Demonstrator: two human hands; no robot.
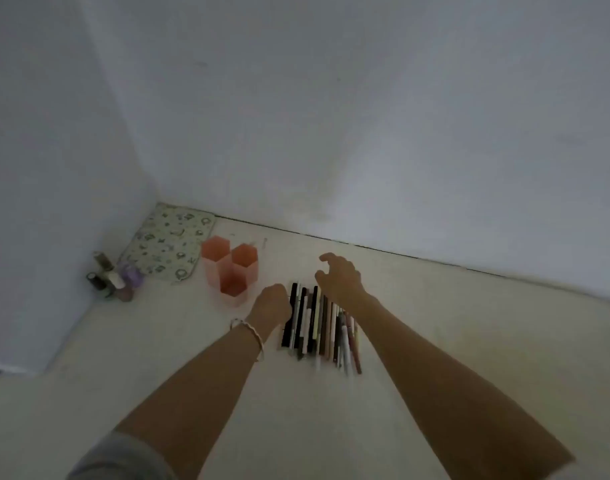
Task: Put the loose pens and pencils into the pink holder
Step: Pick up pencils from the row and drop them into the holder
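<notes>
Head view: a row of loose pens and pencils (317,327), black, white, beige and reddish, lies side by side on the pale cream tabletop (469,341), their lengths running away from the camera. The pink holder (231,271), made of 3 translucent hexagonal plastic tubes joined together, stands upright just left of the row and farther back, its 3 openings showing nothing inside. The left hand (273,303) rests at the near-left end of the row, between the holder and the pens, with its fingers curled under; whether they grip a pen cannot be told. A thin white bracelet (251,332) circles that wrist. The right hand (340,277) hovers above the far end of the row, fingers apart and bent like a claw, holding nothing. Behind the holder, a flat patterned cloth mat (171,245) lies in the corner where 2 white walls (365,116) meet. Left of it stands a cluster of small bottles (114,278), one lilac, the picture too blurred to tell more.
</notes>
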